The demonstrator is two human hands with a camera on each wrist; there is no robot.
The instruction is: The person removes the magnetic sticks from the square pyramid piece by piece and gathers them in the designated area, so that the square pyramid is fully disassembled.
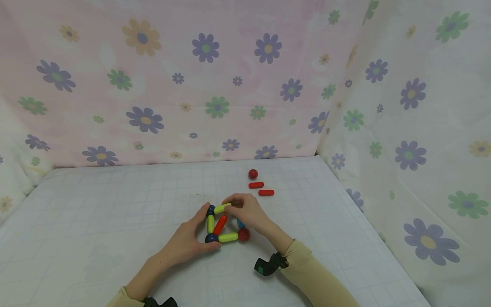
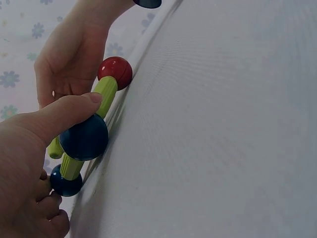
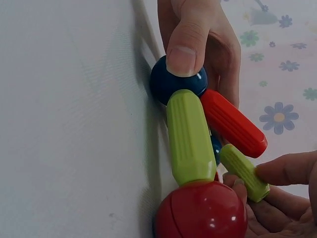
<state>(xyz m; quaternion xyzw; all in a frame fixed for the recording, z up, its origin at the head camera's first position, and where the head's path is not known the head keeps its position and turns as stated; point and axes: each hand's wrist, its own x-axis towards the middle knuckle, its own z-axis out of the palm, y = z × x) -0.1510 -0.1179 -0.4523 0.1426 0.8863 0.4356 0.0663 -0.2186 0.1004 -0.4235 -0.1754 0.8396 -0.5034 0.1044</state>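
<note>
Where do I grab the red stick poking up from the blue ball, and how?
I'd pinch the red stick near its upper end, coming from above. It slants upward and that end looks free, while its lower end meets the blue ball, where the left hand already has its thumb. The long grooved sides should give a good hold.
</note>
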